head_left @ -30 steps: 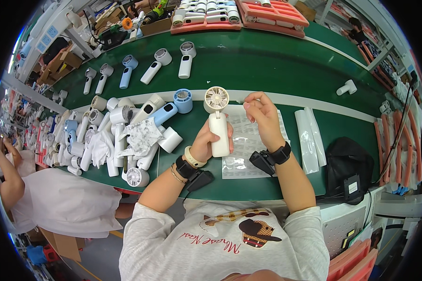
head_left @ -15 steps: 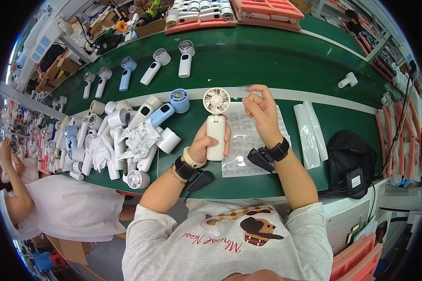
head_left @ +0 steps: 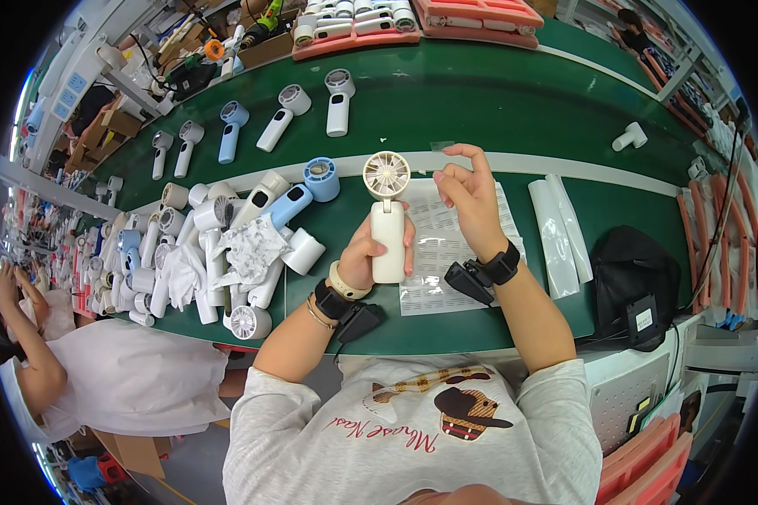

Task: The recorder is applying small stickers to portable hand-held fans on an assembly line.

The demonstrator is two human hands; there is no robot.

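While the left hand [head_left: 364, 257] grips 1 cream handheld fan [head_left: 387, 220] upright for access, the right hand [head_left: 470, 195] pinches something tiny beside its head, above the sheet [head_left: 446, 244].

On the far half of the green belt lie 6 handheld fans [head_left: 338, 101] in a loose row, plus 1 small white fan part [head_left: 629, 135] alone to the right. 1 cream fan [head_left: 387, 219] stands upright in hand. The pile of fans [head_left: 202, 252] at left is too tangled to count. 1 clear sheet of labels [head_left: 446, 244] lies flat, with 2 white plastic sleeves [head_left: 560, 231] beside it, and 1 black pouch [head_left: 636, 278]. 2 pink trays [head_left: 480, 13] sit at the top. 2 people are in view.
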